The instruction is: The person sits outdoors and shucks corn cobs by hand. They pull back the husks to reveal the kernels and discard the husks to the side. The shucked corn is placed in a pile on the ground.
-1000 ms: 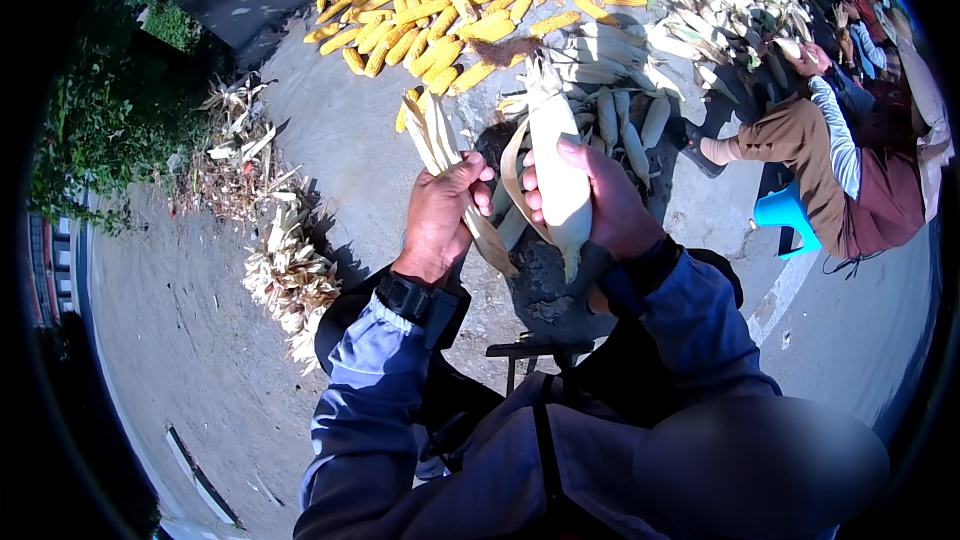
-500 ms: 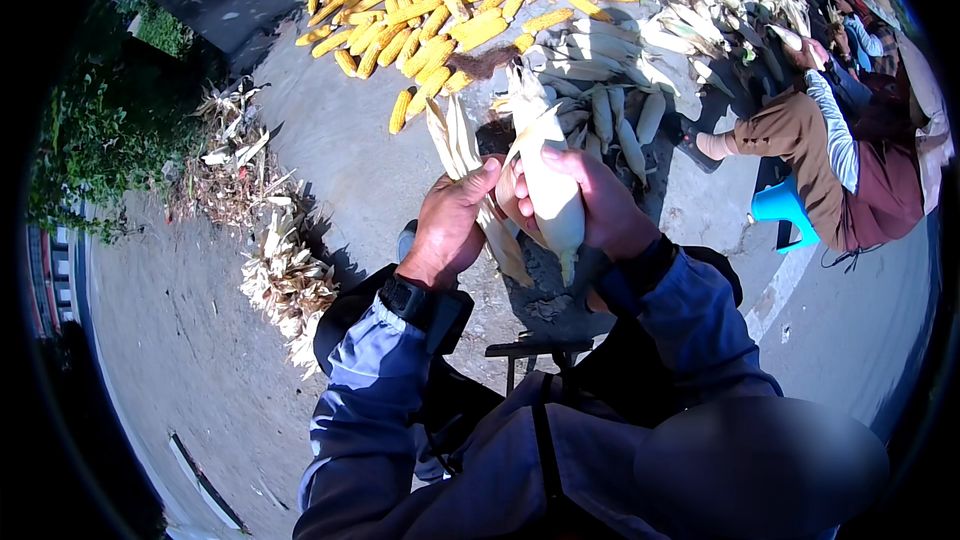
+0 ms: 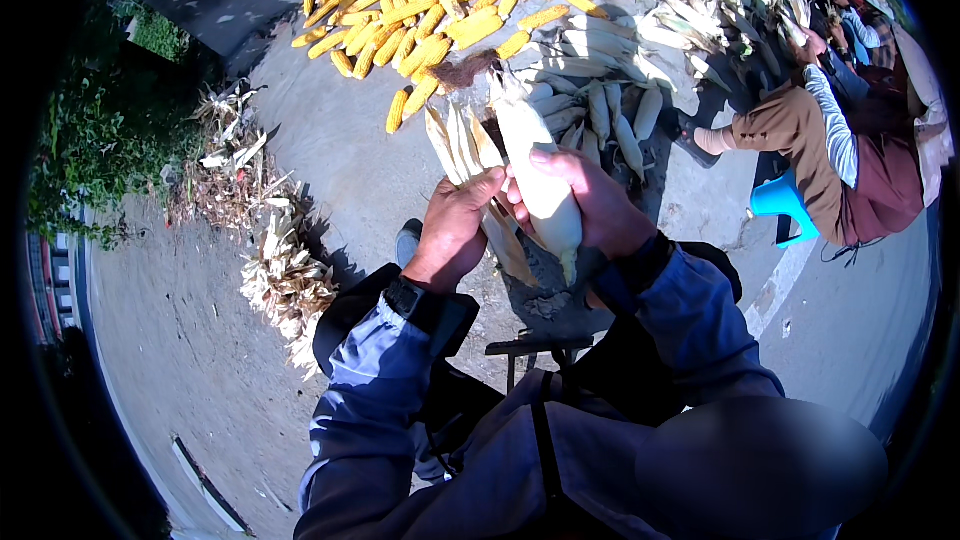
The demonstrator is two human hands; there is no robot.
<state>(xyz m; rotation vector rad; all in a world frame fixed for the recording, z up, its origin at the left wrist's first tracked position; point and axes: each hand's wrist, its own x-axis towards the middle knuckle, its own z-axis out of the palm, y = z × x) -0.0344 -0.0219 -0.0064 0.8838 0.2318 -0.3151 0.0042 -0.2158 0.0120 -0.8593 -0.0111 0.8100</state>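
Note:
My right hand (image 3: 592,202) grips a pale ear of corn in its husk (image 3: 534,176), tip pointing away from me, brown silk at the far end. My left hand (image 3: 455,230) holds a bunch of peeled-back husk leaves (image 3: 462,145) pulled to the left side of the ear. Both hands are touching at the ear's middle, above my lap. Blue sleeves cover both forearms, and a dark watch (image 3: 405,295) sits on my left wrist.
A heap of yellow husked cobs (image 3: 440,0) lies ahead on the concrete, with unhusked ears (image 3: 610,105) beside it. Discarded dry husks (image 3: 280,270) pile at my left. Another person (image 3: 830,140) sits on a blue stool (image 3: 780,202) at right. Bushes (image 3: 90,140) stand far left.
Both hands have lifted the ear upward and away from me. My left hand has pulled the husk leaves further apart from the ear.

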